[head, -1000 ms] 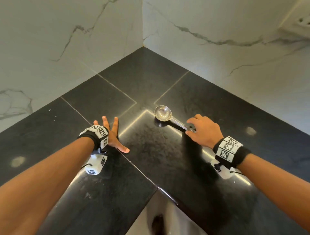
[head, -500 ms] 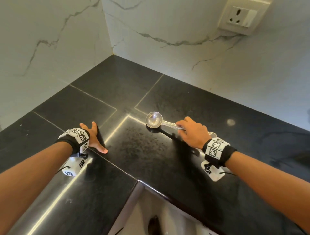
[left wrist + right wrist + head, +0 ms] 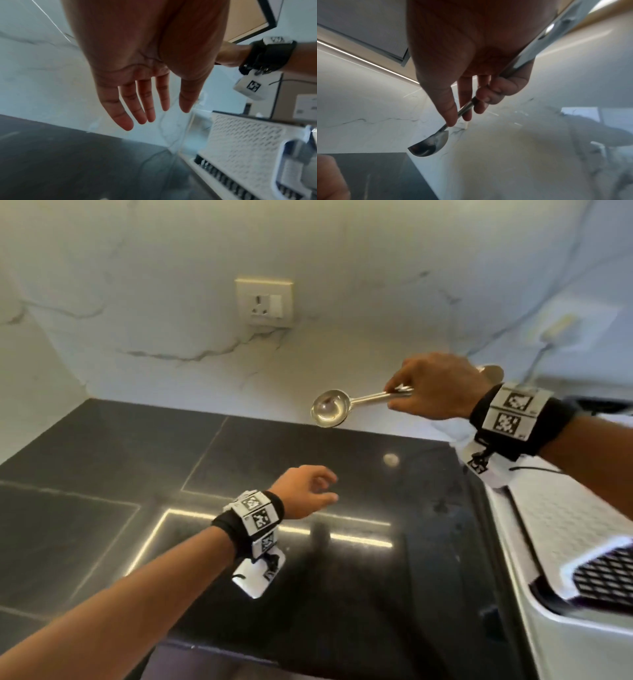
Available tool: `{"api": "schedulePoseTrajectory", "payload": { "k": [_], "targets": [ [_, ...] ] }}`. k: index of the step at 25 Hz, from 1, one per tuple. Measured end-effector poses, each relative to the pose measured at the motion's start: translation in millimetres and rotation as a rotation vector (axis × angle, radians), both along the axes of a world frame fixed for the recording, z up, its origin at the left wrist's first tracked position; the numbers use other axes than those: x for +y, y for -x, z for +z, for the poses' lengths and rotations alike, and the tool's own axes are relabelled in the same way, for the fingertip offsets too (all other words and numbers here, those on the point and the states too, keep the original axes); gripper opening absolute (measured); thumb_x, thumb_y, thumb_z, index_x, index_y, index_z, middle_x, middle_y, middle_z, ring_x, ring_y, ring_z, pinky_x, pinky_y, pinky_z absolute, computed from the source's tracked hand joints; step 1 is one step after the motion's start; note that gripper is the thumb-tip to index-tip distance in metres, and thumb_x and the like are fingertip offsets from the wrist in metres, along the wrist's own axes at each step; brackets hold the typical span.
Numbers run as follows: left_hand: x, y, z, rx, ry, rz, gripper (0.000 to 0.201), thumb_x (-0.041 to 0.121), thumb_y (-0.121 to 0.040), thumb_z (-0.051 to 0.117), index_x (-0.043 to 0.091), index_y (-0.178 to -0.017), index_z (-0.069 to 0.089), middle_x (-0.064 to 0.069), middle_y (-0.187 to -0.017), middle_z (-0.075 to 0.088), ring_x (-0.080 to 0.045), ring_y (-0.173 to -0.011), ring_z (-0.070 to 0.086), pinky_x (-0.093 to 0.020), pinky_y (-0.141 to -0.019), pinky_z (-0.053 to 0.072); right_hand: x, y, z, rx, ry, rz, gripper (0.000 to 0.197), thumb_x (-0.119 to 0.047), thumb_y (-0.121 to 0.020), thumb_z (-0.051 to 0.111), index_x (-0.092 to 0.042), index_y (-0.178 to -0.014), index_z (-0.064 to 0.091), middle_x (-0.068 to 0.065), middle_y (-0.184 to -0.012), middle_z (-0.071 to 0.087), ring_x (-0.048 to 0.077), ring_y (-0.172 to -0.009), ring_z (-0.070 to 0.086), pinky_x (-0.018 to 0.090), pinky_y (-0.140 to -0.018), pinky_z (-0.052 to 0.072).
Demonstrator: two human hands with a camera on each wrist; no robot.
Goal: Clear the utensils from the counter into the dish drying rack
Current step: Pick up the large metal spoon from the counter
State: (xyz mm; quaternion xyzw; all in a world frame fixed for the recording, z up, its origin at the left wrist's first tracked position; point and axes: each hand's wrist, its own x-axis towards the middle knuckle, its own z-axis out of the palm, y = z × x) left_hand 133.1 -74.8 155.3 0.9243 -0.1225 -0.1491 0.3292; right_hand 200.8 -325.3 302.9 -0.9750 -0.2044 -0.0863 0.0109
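Note:
A steel ladle (image 3: 330,408) with a round bowl hangs in the air above the black counter (image 3: 102,460). My right hand (image 3: 435,386) grips its handle, bowl pointing left; in the right wrist view the ladle (image 3: 429,146) runs under the fingers (image 3: 448,108). My left hand (image 3: 308,491) hovers over the counter, lower and left of the ladle, holding nothing; the left wrist view shows its fingers (image 3: 135,106) straight and spread. The white perforated drying rack (image 3: 561,529) stands at the right edge, below my right forearm, and the rack (image 3: 243,136) shows in the left wrist view too.
A marble wall with a power socket (image 3: 264,302) rises behind the counter. A small pale spot (image 3: 391,459) marks the dark stone. The counter's front edge (image 3: 219,648) runs along the bottom. A dark mesh part (image 3: 606,573) sits in the rack's near corner.
My right hand lifted the ladle off the counter and carried it up and to the right. My left hand left the counter and swung right. The view turned toward the rack.

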Motion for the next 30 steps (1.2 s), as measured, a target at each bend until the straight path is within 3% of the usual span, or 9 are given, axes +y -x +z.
{"api": "schedulePoseTrajectory", "payload": {
  "k": [5, 9, 11, 13, 17, 21, 24, 26, 30],
  "targets": [
    [-183.9, -6.6, 59.6, 0.007, 0.281, -0.095, 0.065, 0.034, -0.084, 0.071, 0.027, -0.141, 0.041, -0.005, -0.14, 0.049, -0.018, -0.122, 0.054, -0.036, -0.102, 0.047, -165.5, 26.0, 67.3, -0.077, 0.094, -0.158, 0.028, -0.057, -0.078, 0.068, -0.042, -0.102, 0.073, -0.006, -0.095, 0.069, 0.026, -0.091, 0.063, 0.036, -0.076, 0.047],
    [-306.9, -9.3, 93.3, 0.019, 0.371, -0.057, 0.077, 0.033, -0.084, 0.072, 0.026, -0.147, 0.027, -0.012, -0.145, 0.042, -0.021, -0.118, 0.049, -0.038, -0.101, 0.045, -324.2, 52.1, 93.8, -0.089, 0.069, -0.301, 0.028, -0.059, -0.078, 0.068, -0.042, -0.099, 0.073, -0.007, -0.09, 0.067, 0.024, -0.088, 0.061, 0.038, -0.076, 0.049],
    [-346.1, -13.4, 99.5, 0.065, 0.401, 0.006, 0.082, 0.036, -0.085, 0.07, 0.025, -0.149, 0.022, -0.012, -0.141, 0.044, -0.023, -0.118, 0.049, -0.041, -0.099, 0.046, -393.4, 60.7, 98.2, -0.08, 0.003, -0.367, 0.028, -0.058, -0.079, 0.07, -0.04, -0.099, 0.074, -0.007, -0.088, 0.066, 0.023, -0.085, 0.061, 0.038, -0.076, 0.05],
    [-365.6, -16.0, 99.4, 0.179, 0.484, 0.088, 0.084, 0.039, -0.086, 0.069, 0.027, -0.151, 0.018, -0.008, -0.126, 0.051, -0.022, -0.111, 0.051, -0.044, -0.092, 0.048, -451.1, 63.4, 92.8, -0.053, -0.078, -0.425, 0.029, -0.055, -0.078, 0.074, -0.035, -0.098, 0.076, -0.008, -0.085, 0.067, 0.021, -0.083, 0.062, 0.036, -0.074, 0.049],
    [-397.3, -16.1, 97.2, 0.271, 0.503, 0.162, 0.081, 0.039, -0.085, 0.069, 0.03, -0.15, 0.022, -0.012, -0.147, 0.04, -0.025, -0.123, 0.047, -0.049, -0.09, 0.047, -553.2, 72.7, 64.7, 0.088, -0.211, -0.508, 0.027, -0.044, -0.073, 0.082, -0.027, -0.095, 0.08, -0.007, -0.08, 0.071, 0.017, -0.08, 0.064, 0.034, -0.074, 0.046],
    [-413.9, -13.7, 95.2, 0.317, 0.494, 0.186, 0.071, 0.033, -0.087, 0.067, 0.027, -0.147, 0.03, -0.013, -0.145, 0.045, -0.031, -0.13, 0.046, -0.051, -0.094, 0.046, -584.8, 75.4, 26.4, 0.239, -0.25, -0.474, 0.015, -0.038, -0.072, 0.086, -0.033, -0.083, 0.078, -0.007, -0.076, 0.071, 0.014, -0.08, 0.064, 0.029, -0.068, 0.042],
    [-423.4, -12.5, 92.7, 0.305, 0.494, 0.217, 0.065, 0.021, -0.088, 0.067, 0.024, -0.144, 0.033, -0.011, -0.129, 0.058, -0.03, -0.114, 0.059, -0.053, -0.092, 0.05, -584.9, 61.8, 3.0, 0.3, -0.221, -0.399, 0.011, -0.038, -0.077, 0.082, -0.034, -0.086, 0.078, 0.002, -0.076, 0.073, 0.023, -0.079, 0.066, 0.03, -0.07, 0.044],
    [-425.7, -12.5, 91.3, 0.312, 0.525, 0.238, 0.062, 0.015, -0.088, 0.065, 0.023, -0.142, 0.035, -0.008, -0.117, 0.061, -0.026, -0.103, 0.064, -0.048, -0.08, 0.055, -580.5, 47.5, -8.9, 0.312, -0.208, -0.315, 0.018, -0.037, -0.08, 0.079, -0.028, -0.097, 0.08, 0.003, -0.081, 0.074, 0.024, -0.081, 0.066, 0.03, -0.072, 0.044],
    [-425.0, -9.7, 89.8, 0.313, 0.546, 0.251, 0.06, 0.014, -0.089, 0.065, 0.025, -0.14, 0.035, -0.007, -0.114, 0.061, -0.025, -0.098, 0.065, -0.043, -0.07, 0.057, -567.1, 11.3, -23.4, 0.372, -0.061, -0.201, 0.029, -0.028, -0.084, 0.075, -0.023, -0.113, 0.075, -0.017, -0.089, 0.068, 0.003, -0.083, 0.06, 0.025, -0.082, 0.04]
  ]
}}
